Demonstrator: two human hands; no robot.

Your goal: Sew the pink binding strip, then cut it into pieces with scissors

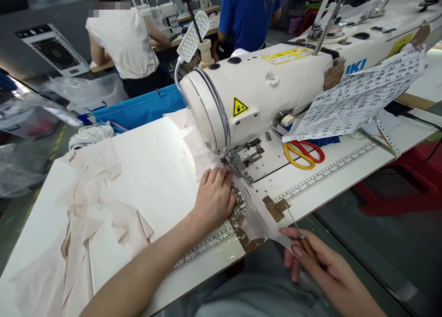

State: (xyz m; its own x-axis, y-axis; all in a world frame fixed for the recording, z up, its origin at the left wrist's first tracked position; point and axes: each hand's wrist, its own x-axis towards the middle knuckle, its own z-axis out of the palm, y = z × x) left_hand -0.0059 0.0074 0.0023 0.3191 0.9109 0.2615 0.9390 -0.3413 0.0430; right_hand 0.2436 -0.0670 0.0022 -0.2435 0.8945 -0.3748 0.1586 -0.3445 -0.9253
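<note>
A white sewing machine (248,87) stands over the table, its needle area partly hidden under the head. Pale pink fabric (255,211) runs from the presser foot (225,158) down toward the table's front edge. My left hand (216,193), fingers curled and together, presses on the fabric just in front of the foot. Beyond the edge, my right hand (311,252) pinches the fabric's near end between thumb and fingers. The same hand also holds an awl (308,248) with a wooden handle, its thin metal shaft pointing up toward the table.
Loose pale fabric pieces (83,225) lie at the table's left. Scissors (304,153) with red and yellow handles rest right of the needle area, near a printed paper sheet (359,100) and measuring tape (386,135). Two people sit beyond. A red stool (397,183) is at right.
</note>
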